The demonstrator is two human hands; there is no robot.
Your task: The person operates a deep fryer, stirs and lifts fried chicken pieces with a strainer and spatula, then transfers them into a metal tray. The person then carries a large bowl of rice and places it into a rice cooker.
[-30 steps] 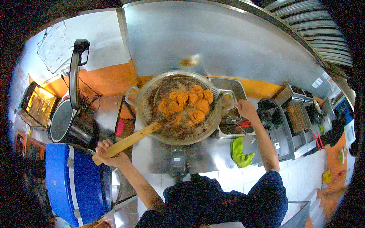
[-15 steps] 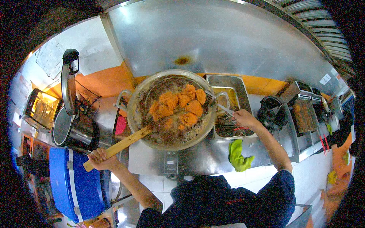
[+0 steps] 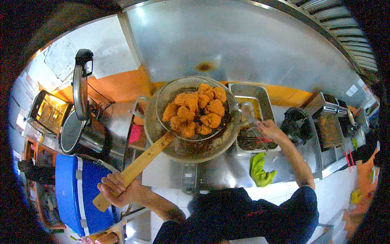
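Note:
Above a wide wok of dark oil point(image 3: 191, 154), a round wire skimmer point(image 3: 165, 101) holds several orange-brown fried pieces point(image 3: 195, 110), which look like battered chicken. My left hand point(image 3: 118, 189) is wrapped round the skimmer's long wooden handle point(image 3: 148, 158). On the other side, my right hand point(image 3: 271, 131) grips a metal utensil point(image 3: 250, 116) whose far end meets the skimmer's right rim. That end looked slotted earlier; its shape is hard to make out now.
A rectangular steel pan point(image 3: 268, 101) with wire tools stands right of the wok. A green cloth point(image 3: 260, 171) hangs at the counter's front edge. To the left are a steel pot point(image 3: 87, 138) with a raised lid point(image 3: 81, 87) and a blue box point(image 3: 67, 191).
The skimmer has risen out of the oil with the fried pieces gathered in it. My left hand has come lower and nearer; my right hand has shifted slightly right.

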